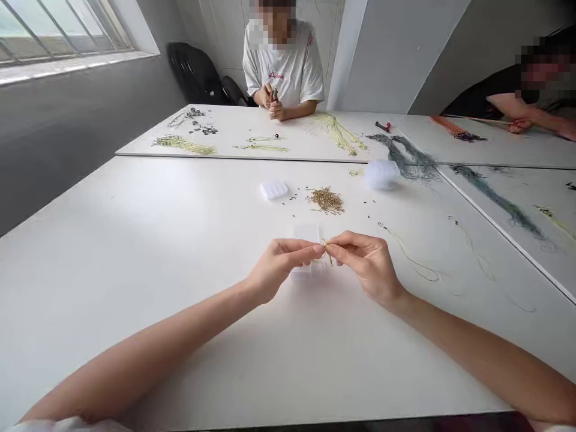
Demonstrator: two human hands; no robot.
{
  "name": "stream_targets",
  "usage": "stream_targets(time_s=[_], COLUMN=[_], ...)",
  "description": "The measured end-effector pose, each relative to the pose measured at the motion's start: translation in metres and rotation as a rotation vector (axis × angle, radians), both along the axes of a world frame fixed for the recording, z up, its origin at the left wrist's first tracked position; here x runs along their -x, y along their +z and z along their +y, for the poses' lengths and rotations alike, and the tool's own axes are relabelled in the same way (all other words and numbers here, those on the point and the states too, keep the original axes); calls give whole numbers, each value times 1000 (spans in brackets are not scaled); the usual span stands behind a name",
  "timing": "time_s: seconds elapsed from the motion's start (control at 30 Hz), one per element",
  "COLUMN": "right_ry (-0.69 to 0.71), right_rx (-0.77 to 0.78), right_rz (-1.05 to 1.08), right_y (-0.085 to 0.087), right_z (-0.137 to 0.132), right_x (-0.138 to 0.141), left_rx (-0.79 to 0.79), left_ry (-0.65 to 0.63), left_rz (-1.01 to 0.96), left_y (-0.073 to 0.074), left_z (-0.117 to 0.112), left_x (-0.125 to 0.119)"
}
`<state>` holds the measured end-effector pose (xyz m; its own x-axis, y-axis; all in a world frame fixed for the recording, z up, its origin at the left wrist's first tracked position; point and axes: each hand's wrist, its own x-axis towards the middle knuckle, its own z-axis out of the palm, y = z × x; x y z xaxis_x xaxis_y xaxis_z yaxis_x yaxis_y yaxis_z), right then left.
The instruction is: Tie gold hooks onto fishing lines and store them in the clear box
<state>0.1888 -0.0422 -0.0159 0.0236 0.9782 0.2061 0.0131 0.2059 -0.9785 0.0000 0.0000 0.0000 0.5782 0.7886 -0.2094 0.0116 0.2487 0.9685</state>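
A white desk [157,240] fills most of the frame, with a co-worker [288,72] across it at top centre and a second co-worker [508,101] leaning in at upper right. Blue-grey strands [418,159] lie right of centre toward the top. In mid-frame, a person's left hand [288,258] and right hand [369,261] meet, thumb and forefinger of each pinching one thin gold piece [331,261] over a clear box [306,232]; whether either touches the box cannot be told. Above them in the frame, a heap [327,200] of gold bits lies near a translucent case [274,189], dark specks [292,197] scattered between. With so slight a hold, the piece could slip if the fingertips pressed unevenly, and could be hard to find against the box. A careless forward reach could brush the heap, spreading it and mixing the specks in.
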Motion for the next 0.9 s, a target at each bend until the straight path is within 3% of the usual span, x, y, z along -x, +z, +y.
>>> stream_targets(time_s=[0.27,0.63,0.9], right_ry=[53,104,125], right_rx=[27,138,185], right_rz=[66,221,287], right_y=[0,-5,-8], right_z=[3,6,5], right_x=[1,-1,-2], left_rx=[-40,131,171], left_ry=[-11,-131,-126], left_rz=[-6,-67,-120], left_y=[0,3,0], left_z=[-1,0,1], left_x=[-3,-4,-5])
